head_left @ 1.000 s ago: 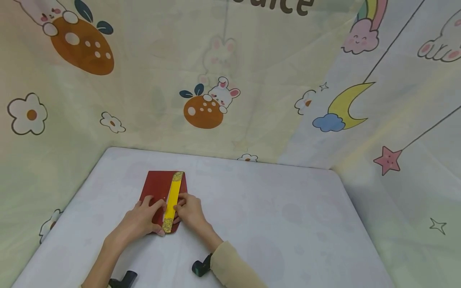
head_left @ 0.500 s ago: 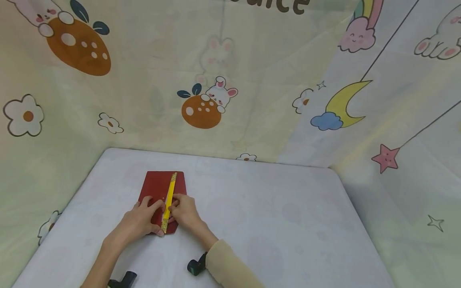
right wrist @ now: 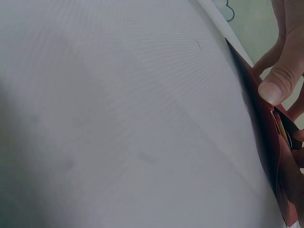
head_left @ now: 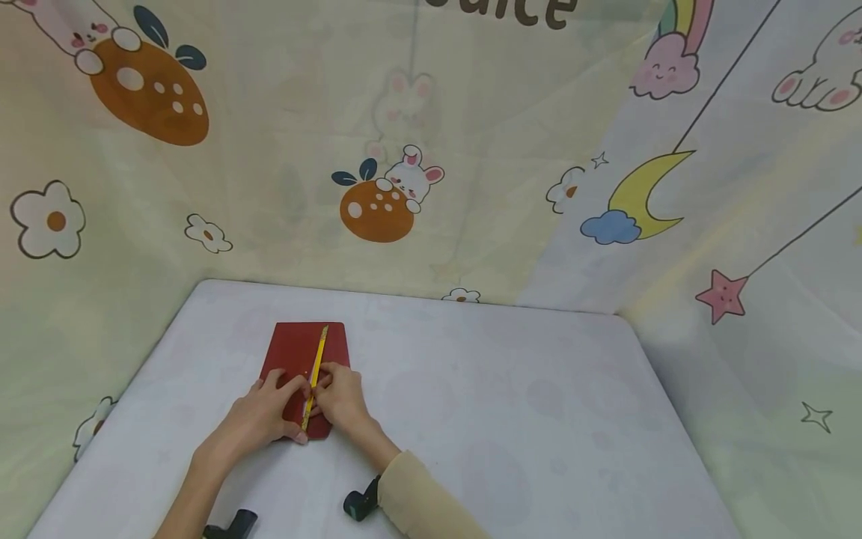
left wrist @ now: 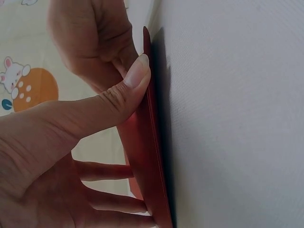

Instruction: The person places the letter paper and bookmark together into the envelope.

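A flat red envelope lies on the white table, with a yellow strip that has glittery gold ends running along it, seen nearly edge-on. My left hand holds the envelope's left part, thumb at the near edge and fingers bent onto its top. In the left wrist view that thumb presses the envelope's edge. My right hand pinches the yellow strip from the right side. In the right wrist view the envelope gapes, showing an orange and white edge inside; fingers partly cover it.
The white table stretches to the right of the hands. A printed cloth with rabbits and flowers hangs behind and at both sides. Black wrist devices sit on the forearms near the front.
The yellow strip has tipped from broad to nearly edge-on and shifted left. My right hand has moved slightly left with it; the left hand stays in place.
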A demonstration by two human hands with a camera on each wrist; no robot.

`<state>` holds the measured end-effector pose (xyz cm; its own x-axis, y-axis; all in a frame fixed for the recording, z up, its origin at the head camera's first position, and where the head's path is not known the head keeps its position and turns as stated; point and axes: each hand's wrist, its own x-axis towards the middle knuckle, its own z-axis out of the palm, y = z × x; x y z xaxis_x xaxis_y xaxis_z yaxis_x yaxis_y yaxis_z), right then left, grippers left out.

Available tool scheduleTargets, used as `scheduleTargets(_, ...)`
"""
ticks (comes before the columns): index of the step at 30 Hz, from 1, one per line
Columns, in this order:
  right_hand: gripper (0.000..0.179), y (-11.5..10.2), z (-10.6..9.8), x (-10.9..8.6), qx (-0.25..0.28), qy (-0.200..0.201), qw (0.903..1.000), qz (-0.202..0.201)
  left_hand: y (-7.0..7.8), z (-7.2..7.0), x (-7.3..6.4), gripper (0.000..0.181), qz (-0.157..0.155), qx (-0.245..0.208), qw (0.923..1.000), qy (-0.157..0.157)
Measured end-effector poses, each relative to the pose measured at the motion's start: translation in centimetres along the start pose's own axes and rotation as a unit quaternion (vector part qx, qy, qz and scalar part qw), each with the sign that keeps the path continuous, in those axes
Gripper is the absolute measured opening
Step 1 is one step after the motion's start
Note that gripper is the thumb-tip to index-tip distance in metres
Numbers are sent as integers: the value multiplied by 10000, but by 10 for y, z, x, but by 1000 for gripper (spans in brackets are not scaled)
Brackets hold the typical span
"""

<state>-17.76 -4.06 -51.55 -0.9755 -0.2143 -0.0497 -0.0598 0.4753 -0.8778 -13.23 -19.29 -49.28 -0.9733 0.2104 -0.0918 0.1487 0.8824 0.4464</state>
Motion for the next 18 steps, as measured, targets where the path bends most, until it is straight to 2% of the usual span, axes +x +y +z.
scheduleTargets(8,43,-2,2,1,279,-285,9992,23,-1,0,0,64,1,35,10000,13)
scheduleTargets(14,45,1,2,2,96,-318,9994,-89,2,-1,-1,65,-9,55,10000,-13)
scheduleTargets(18,47,4,1,5,166,-414,9989,-139,3,-2,0,65,-38,73,10000,-29)
